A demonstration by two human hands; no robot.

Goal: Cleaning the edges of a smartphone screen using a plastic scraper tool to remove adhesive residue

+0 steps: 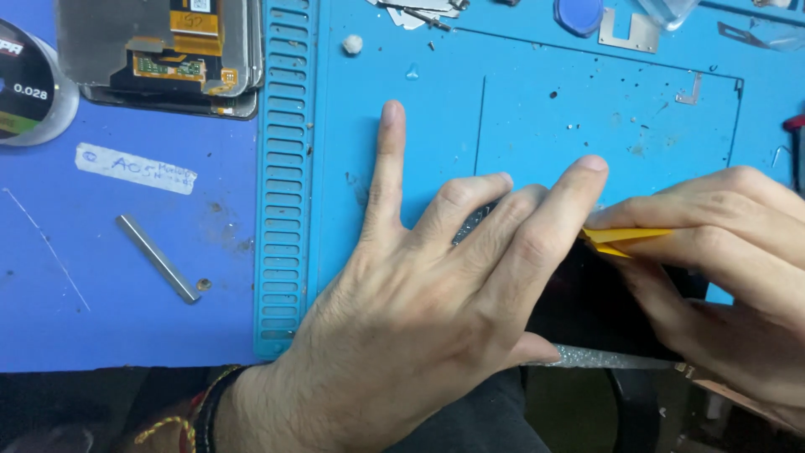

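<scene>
Both hands work low at the near edge of the table. Gripping a thin yellow pick, the right hand pinches it flat between thumb and fingers, its tip pointing left and meeting the upper edge of a dark flat panel. The left hand lies palm down, fingers spread, holding nothing; its middle, ring and little fingers press on the panel's left part, while the index finger stretches out alone over the bare blue mat. The panel sits at the mat's near right edge, mostly hidden by the hands, with a silvery, glittering strip showing along its lower edge and between the fingers.

Up beyond the hands the mat lies largely open inside its raised rectangular outline, dotted only with small crumbs. Along its far edge lie metal scraps, a small white lump and a thin metal bracket. A ribbed strip of slots runs down the mat's left side. Left of that, well apart from the hands, lie a stack of screen assemblies, a wire spool, a white label and a short metal bar.
</scene>
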